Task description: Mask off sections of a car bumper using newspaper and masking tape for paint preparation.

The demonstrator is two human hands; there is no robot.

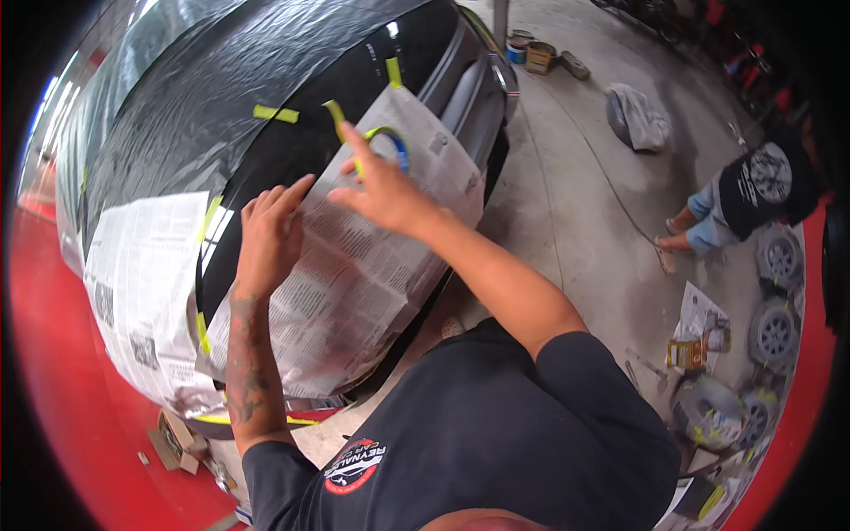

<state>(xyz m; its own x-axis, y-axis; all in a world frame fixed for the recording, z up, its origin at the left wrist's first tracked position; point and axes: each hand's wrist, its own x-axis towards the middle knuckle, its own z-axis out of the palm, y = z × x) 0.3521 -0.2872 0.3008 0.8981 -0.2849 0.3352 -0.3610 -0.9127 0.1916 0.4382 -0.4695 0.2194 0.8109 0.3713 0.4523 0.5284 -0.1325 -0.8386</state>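
My right hand holds a roll of yellow-green masking tape over a newspaper sheet. A loose strip of tape sticks up past its fingertips. My left hand is at the upper left edge of that sheet, fingers stretched along it; whether they pinch the paper cannot be made out. The sheet covers part of a dark car body, and a tape piece fixes its top corner. Another newspaper sheet hangs to the left, taped along its right edge.
Plastic sheeting covers the car beyond, with a tape piece at its edge. At right stands another person. Wheels, cans and a cable lie on the concrete floor. An opened cardboard box sits lower left.
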